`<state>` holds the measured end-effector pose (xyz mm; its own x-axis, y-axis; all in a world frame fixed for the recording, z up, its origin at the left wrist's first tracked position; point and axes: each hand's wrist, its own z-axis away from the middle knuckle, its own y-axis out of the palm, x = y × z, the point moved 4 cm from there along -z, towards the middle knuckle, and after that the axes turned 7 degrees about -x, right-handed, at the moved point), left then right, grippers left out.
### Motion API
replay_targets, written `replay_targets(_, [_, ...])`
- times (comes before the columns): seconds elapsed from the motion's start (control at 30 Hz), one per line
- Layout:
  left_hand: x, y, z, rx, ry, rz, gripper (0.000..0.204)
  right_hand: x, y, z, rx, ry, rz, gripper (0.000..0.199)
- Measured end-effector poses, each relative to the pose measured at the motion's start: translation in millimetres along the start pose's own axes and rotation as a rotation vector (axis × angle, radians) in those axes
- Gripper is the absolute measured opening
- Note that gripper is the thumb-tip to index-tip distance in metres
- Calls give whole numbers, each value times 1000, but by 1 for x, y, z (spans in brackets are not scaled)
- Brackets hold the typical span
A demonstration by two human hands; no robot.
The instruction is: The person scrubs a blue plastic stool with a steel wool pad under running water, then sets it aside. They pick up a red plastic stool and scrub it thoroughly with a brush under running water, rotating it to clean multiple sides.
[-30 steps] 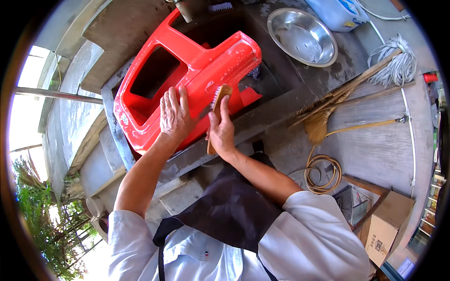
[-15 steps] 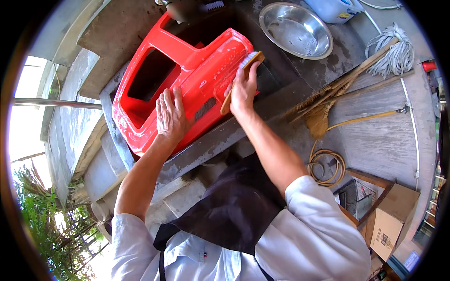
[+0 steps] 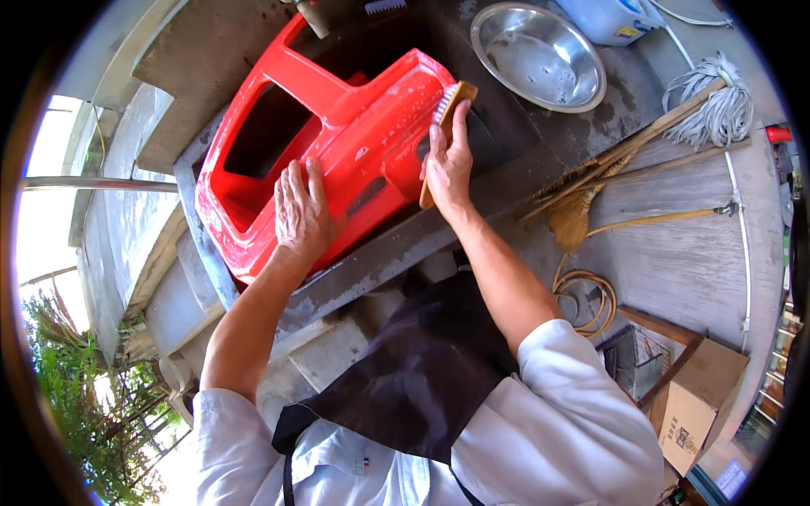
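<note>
A red plastic car body shell point(image 3: 337, 135) lies tilted across a dark stone sink point(image 3: 363, 274), with soapy suds streaked over its surface. My left hand point(image 3: 299, 207) rests flat on the near side of the shell, fingers stretched out and holding nothing. In my right hand point(image 3: 449, 169) is a scrubbing brush point(image 3: 461, 94) with a wooden back and pale bristles. Its bristles face the shell's right end, at or very near the edge; whether they touch, I cannot tell.
A steel basin point(image 3: 540, 59) with sudsy water stands on the ledge, beside a blue plastic container point(image 3: 612, 17). To the right are a grey mop point(image 3: 713, 105), a straw broom point(image 3: 569, 219), a coiled yellow hose point(image 3: 595, 308) and a cardboard box point(image 3: 696, 409). A tap point(image 3: 312, 17) overhangs the far side.
The brush has shifted slightly right and turned more upright in my right hand, toward the shell's right edge. My left hand stays on the shell.
</note>
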<state>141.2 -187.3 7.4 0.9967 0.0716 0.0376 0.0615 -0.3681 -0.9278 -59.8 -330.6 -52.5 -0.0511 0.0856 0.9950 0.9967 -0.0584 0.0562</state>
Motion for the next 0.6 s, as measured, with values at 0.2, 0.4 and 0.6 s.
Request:
replay_targets(0.2, [-2,-6,-2,2,-1,10,99,57,2,-42,45,-559,389,62])
replay_targets(0.4, [-4,-6,-2,-35,-8,30,97,14,-57,-9,128,-432,480,67])
replay_targets(0.6, [1,-4,2,-13,-20,30,103,16,-24,3,92,-206,306,62])
